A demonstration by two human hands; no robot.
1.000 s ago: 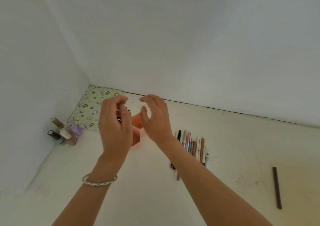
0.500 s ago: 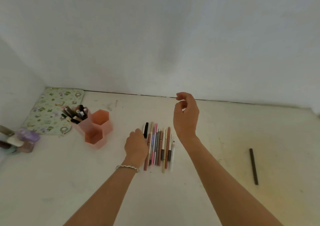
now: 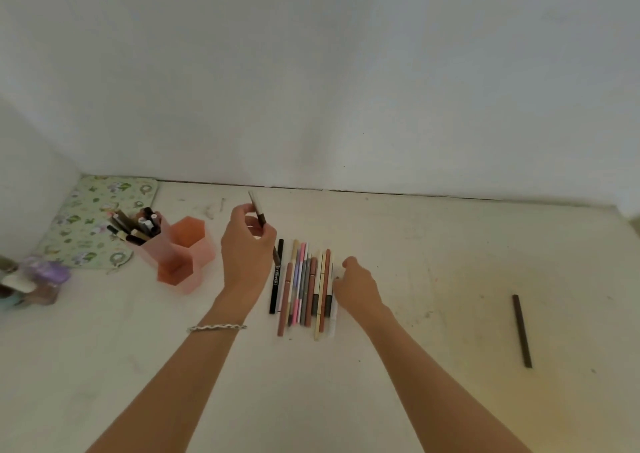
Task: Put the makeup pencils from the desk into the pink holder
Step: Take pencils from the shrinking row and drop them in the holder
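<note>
A row of several makeup pencils [image 3: 304,286] lies side by side on the white desk. My left hand [image 3: 247,255] is raised just left of the row, pinching a thin grey-brown pencil [image 3: 258,210] that points up and away. My right hand [image 3: 356,288] rests at the row's right edge, fingers closing on a white pencil [image 3: 335,300] that still lies on the desk. The pink holder [image 3: 180,255] of hexagonal cups stands to the left; its rear cup holds several pencils [image 3: 136,227], the front cups look empty. A lone dark pencil [image 3: 522,330] lies far right.
A floral pouch [image 3: 93,224] lies flat in the back left corner. Small bottles [image 3: 31,279] stand at the left edge. White walls close the desk at the back and on the left.
My left hand has lifted a pencil off the left side of the row. My right hand dropped from mid-air onto the row's right edge. The view shifted right from the holder.
</note>
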